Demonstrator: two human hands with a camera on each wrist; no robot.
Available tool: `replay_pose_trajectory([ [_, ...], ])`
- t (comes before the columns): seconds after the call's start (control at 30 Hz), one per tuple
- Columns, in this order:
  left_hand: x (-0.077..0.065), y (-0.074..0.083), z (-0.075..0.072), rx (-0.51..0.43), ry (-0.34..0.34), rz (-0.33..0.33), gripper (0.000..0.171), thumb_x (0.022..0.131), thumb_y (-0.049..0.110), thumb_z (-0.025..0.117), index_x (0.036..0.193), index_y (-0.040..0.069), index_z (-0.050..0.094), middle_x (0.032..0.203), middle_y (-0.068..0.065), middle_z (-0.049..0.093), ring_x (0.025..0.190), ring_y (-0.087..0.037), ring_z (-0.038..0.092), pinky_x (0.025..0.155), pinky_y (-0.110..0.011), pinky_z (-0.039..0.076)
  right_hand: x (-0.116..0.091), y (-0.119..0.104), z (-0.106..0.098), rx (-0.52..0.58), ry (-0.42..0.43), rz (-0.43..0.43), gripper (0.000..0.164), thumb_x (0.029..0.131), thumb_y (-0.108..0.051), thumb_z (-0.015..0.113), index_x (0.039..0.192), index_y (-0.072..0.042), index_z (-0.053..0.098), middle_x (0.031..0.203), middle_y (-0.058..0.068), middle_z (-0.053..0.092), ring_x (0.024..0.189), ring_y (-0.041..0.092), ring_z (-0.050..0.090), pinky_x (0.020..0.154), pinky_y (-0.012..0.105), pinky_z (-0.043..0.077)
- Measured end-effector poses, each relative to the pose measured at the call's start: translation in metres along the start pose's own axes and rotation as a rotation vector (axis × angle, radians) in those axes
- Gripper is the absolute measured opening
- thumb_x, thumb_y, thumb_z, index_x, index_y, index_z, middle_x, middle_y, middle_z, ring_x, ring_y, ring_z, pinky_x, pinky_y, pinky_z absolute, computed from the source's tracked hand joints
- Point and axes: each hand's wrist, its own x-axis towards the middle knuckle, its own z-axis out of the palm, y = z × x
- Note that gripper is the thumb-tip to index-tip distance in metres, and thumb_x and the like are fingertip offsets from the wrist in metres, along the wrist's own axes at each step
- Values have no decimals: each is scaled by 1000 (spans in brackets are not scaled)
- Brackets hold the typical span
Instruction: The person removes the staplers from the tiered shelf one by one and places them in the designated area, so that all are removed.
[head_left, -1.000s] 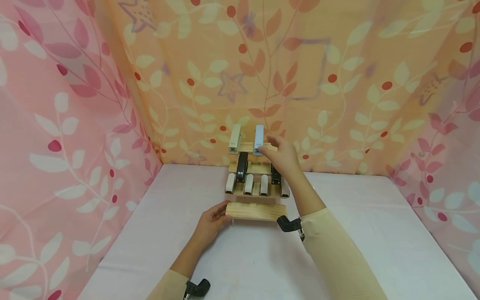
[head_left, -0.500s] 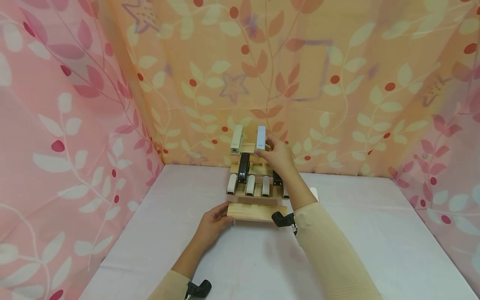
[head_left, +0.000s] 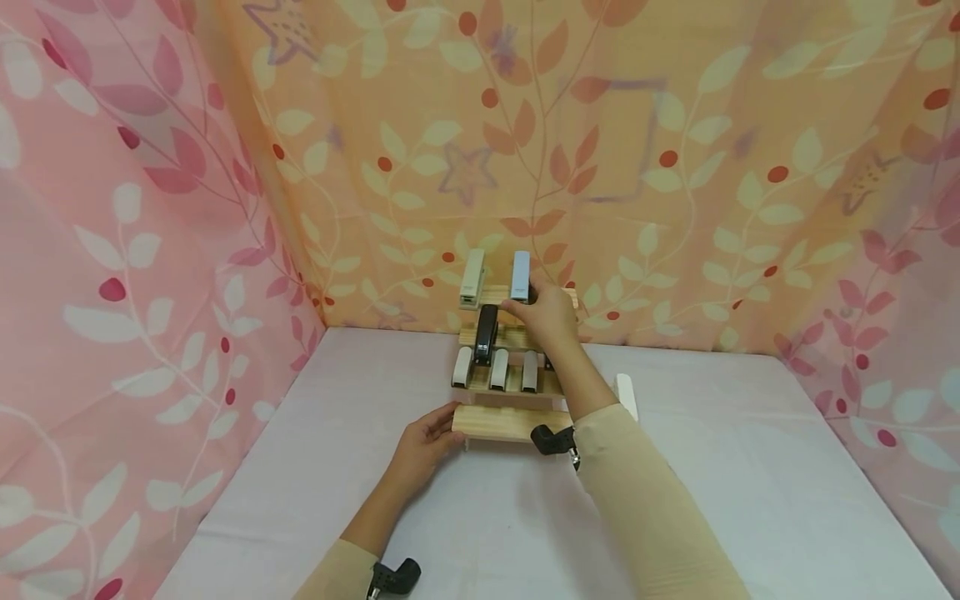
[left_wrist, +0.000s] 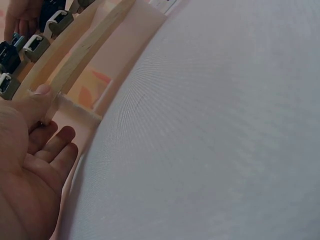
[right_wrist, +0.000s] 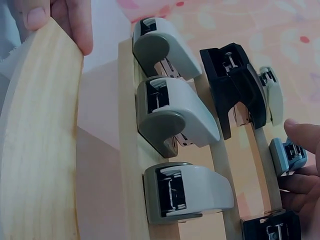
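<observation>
A stepped wooden rack (head_left: 498,423) stands on the table, with staplers on its upper steps. On the top step, a light blue stapler (head_left: 521,275) sits between my right hand's (head_left: 551,317) thumb and fingers, shown in the right wrist view with the thumb (right_wrist: 300,134) on one side. A pale green stapler (head_left: 472,278) stands to its left. One step below is a black stapler (head_left: 487,333); another is mostly behind my right arm. Grey-white staplers (head_left: 499,371) line the lower step. My left hand (head_left: 423,450) grips the left end of the bare front plank (right_wrist: 42,135), thumb on top.
A white narrow object (head_left: 626,395) lies on the table right of the rack, partly behind my right sleeve (head_left: 652,492). Patterned curtains (head_left: 420,208) rise directly behind the rack. White cloth (head_left: 750,467) covers the table.
My right hand has moved left, its thumb and fingers closing in on the light blue stapler. The arm now hides the rightmost grey-white stapler and uncovers the white object. My left hand stays put.
</observation>
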Motion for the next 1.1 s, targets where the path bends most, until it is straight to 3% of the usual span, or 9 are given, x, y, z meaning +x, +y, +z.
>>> replay_pose_trajectory([
  [0.03, 1, 0, 0, -1, 3, -2, 61, 92, 13, 77, 147, 3, 53, 148, -15, 57, 133, -30, 58, 101, -21, 53, 0, 0, 0, -1, 8, 0, 40, 90, -46, 78, 106, -13, 62, 89, 4, 65, 82, 25, 60, 67, 38, 46],
  [0.27, 1, 0, -1, -21, -2, -15, 60, 92, 8, 76, 147, 2, 53, 148, -17, 56, 134, -31, 57, 101, -22, 53, -1, -4, 0, -6, 28, 56, 41, 89, -46, 79, 119, -20, 68, 109, 3, 75, 96, 26, 67, 73, 42, 53],
  [0.47, -6, -5, 3, -7, -36, -17, 61, 92, 16, 77, 147, 4, 53, 147, -14, 57, 134, -29, 57, 103, -23, 53, -15, 0, 2, -35, 85, 69, 31, 90, -44, 79, 102, -18, 69, 96, 1, 74, 85, 23, 65, 67, 38, 50],
  [0.63, -5, -4, 1, 15, -31, -1, 62, 92, 18, 78, 147, 5, 54, 148, -12, 57, 134, -28, 58, 102, -23, 53, -17, -1, 3, -50, 129, 63, 25, 90, -40, 78, 98, -17, 75, 86, 1, 74, 75, 23, 63, 60, 37, 48],
  [0.77, -5, -2, 0, 18, -31, 21, 62, 93, 16, 77, 148, 3, 52, 148, -15, 56, 134, -30, 58, 102, -23, 53, -18, -5, 2, -45, 150, 58, 23, 90, -35, 77, 101, -15, 77, 87, 4, 76, 73, 24, 64, 58, 38, 50],
  [1.1, -6, -3, 4, -6, -28, -5, 61, 92, 12, 77, 147, 3, 53, 148, -16, 57, 133, -29, 58, 101, -23, 54, -20, -3, -4, -38, 188, 62, 26, 87, -29, 76, 108, -15, 80, 99, 4, 78, 78, 24, 68, 60, 38, 51],
])
